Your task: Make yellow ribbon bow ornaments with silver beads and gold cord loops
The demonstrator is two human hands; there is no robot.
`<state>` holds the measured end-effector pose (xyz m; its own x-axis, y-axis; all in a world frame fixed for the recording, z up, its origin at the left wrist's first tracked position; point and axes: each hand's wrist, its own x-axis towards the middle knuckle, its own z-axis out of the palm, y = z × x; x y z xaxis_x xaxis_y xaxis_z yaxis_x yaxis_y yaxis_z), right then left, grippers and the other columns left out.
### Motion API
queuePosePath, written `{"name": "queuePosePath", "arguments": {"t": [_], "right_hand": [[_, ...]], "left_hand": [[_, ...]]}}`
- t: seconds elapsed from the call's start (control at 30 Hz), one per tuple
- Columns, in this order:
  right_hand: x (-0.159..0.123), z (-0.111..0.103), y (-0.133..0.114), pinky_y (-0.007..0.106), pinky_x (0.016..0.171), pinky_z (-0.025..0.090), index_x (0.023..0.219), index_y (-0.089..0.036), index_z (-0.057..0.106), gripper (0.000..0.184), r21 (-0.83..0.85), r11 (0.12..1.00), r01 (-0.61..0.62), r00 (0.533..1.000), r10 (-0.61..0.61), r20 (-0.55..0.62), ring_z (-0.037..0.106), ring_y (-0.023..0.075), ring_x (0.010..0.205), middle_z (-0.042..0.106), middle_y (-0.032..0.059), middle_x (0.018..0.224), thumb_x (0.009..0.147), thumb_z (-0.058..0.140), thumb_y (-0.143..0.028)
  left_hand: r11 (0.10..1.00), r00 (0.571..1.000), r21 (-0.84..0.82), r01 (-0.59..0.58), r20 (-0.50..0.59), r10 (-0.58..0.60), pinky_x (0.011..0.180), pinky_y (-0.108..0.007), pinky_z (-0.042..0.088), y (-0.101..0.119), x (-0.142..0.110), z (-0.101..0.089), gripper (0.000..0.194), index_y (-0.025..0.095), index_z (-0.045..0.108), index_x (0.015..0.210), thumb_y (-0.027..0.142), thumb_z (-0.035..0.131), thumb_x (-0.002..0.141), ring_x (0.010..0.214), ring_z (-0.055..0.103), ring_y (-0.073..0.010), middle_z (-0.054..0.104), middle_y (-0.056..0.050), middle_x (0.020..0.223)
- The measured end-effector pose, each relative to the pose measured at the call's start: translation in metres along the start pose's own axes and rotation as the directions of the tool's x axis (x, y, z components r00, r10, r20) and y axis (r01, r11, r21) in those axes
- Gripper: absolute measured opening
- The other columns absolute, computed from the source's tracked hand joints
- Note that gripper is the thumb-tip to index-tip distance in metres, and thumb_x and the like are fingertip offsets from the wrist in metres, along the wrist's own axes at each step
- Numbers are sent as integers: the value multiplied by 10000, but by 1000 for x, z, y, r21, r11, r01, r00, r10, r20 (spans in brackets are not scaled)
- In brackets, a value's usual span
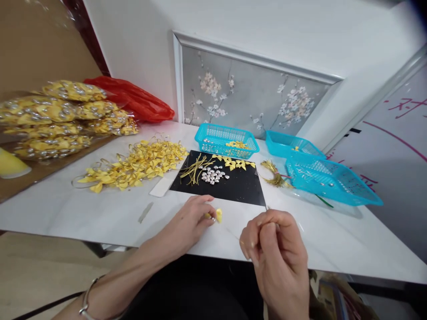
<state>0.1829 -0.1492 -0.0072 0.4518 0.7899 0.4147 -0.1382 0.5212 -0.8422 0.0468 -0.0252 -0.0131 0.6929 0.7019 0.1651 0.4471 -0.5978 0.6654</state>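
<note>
My left hand (191, 224) is closed in a pinch on a small yellow ribbon flower (219, 215) with a silvery bead (213, 219) at its base, just above the white table. To its right, my right hand (278, 255) is raised, thumb and fingertips pressed together on a thin strand (240, 241), which runs faintly toward the flower; whether they join I cannot tell. Beyond both hands lies a black mat (233, 189). On it are loose silver beads (213, 175), yellow petal pieces (238, 164) and gold-coloured strips (194, 169).
A heap of yellow ribbon flowers (133, 165) lies to the left, with bagged ones (60, 111) and a red plastic bag (133, 100) behind. Blue baskets (227, 133) stand at the back and right (333, 178), near a gold strand bundle (275, 175). A framed panel (247, 84) leans behind.
</note>
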Motion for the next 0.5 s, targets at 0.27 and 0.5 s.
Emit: {"name": "queuePosePath", "arguments": {"t": [0.27, 0.5], "right_hand": [[2, -4, -34, 195, 427, 331, 920, -268, 565, 165, 98, 986, 133, 991, -135, 14, 316, 80, 443, 386, -71, 581, 1014, 434, -235], [-9, -32, -50, 205, 265, 245, 876, -302, 482, 211, -80, 969, 235, 970, -228, 86, 185, 88, 287, 235, -92, 485, 1021, 350, -382]], "left_hand": [[996, 996, 29, -88, 34, 87, 849, -389, 487, -5, 8, 3, 197, 188, 619, 764, 33, 501, 793, 914, 623, -245, 695, -75, 891], [989, 992, -79, -125, -24, 123, 817, -305, 518, 0, -7, -2, 177, 212, 630, 896, 109, 487, 903, 939, 649, -176, 663, -51, 1106]]}}
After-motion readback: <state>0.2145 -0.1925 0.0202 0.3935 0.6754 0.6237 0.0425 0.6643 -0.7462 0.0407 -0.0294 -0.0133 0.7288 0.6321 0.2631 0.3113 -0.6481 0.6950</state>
